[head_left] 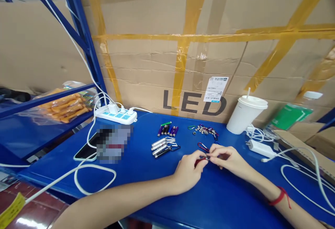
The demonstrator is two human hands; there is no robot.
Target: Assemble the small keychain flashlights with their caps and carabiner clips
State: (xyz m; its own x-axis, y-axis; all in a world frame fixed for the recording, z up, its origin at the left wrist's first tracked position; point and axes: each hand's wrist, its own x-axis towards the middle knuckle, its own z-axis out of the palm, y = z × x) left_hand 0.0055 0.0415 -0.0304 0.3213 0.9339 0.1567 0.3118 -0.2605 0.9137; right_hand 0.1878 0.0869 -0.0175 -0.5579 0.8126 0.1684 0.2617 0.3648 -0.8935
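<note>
Over the blue table, my left hand [188,174] is closed round a small red tube [200,161], mostly covered by the fingers. My right hand [227,158] pinches at the tube's metal end; what lies between its fingertips is too small to make out. A red carabiner clip [203,147] shows just beyond the fingertips, and I cannot tell whether it is attached to anything. To the left lie several silver mini flashlights [160,144] with clips and a black one [162,153]. Behind them sits a group of short coloured tubes [169,130]. Small metal pieces [204,129] form a loose pile, with a green carabiner clip [191,127] beside it.
A white lidded cup [244,115] with a straw stands back right, near a white charger [261,149] and looping cables. A power strip [116,114] and a phone [91,149] lie left. A large cardboard box [146,68] walls the back; an open carton [306,152] is right.
</note>
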